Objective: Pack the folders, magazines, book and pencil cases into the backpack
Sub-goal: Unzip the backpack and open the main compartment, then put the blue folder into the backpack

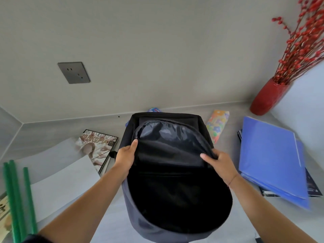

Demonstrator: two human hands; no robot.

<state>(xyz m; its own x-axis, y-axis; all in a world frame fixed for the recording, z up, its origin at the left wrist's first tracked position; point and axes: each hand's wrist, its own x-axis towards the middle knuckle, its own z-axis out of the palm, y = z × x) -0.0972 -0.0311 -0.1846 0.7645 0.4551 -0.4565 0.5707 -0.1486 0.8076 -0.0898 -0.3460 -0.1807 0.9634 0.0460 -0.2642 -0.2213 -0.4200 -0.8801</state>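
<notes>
You have one black backpack (175,181) standing in the middle of the grey desk (52,172), its main compartment gaping wide toward you and dark inside; nothing can be made out in it. Both of your hands are on its opening. Your left hand (125,157) grips the left rim, fingers curled around the outside of the fabric and the thumb hooked over the edge. Your right hand (220,163) grips the right rim the same way, thumb lying over the inside edge and the other fingers wrapped behind the zipper line. Each hand is closed on the bag's edge, holding the mouth apart.

Everything else lies around the backpack. To its left, just beside your left hand, one magazine (98,146) with a pale cover lies flat on a large white sheet (61,181). Farther left of the backpack, three green rods (15,199) stand at the desk's edge. Behind the backpack, against the wall, one small blue item (154,109) peeks over its top; you cannot tell what it is. Behind and to the right lies one flowered pencil case (216,125). To the right of the backpack, two blue folders (270,160) are stacked on darker printed matter (313,186), whose count is not clear. Far right and behind, one red vase (267,97) holds red berry branches (303,41). One wall socket (74,72) sits above and left of the backpack.
</notes>
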